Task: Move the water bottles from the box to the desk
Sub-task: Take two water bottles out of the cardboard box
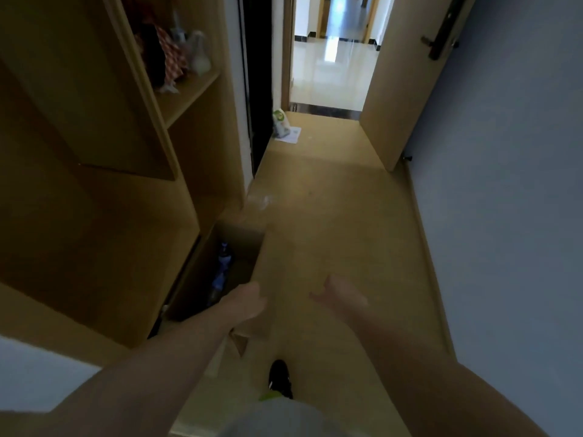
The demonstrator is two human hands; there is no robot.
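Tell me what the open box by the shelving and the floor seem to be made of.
The open brown box looks like plain corrugated cardboard: matte tan walls, thin straight edges and a folded flap near the left hand. The tan floor seems a smooth wood-look laminate or vinyl with a dull sheen; blur hides any grain, so that stays uncertain.

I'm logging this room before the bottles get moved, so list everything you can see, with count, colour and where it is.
box: one, brown cardboard, open, on the floor against the cabinet.
water bottles: count unclear, clear with blue labels, lying inside the box.
cabinet: one, light wood, along the left.
shelf items: several, red, dark and white, blurred, on the upper shelf.
bag: one, white and green, on the floor near the doorway.
paper: one sheet, white, beside the bag.
door: one, light wood, open, right.
shoe: one, black, bottom centre.
left hand: empty, at the box's edge.
right hand: empty, open, over the floor.
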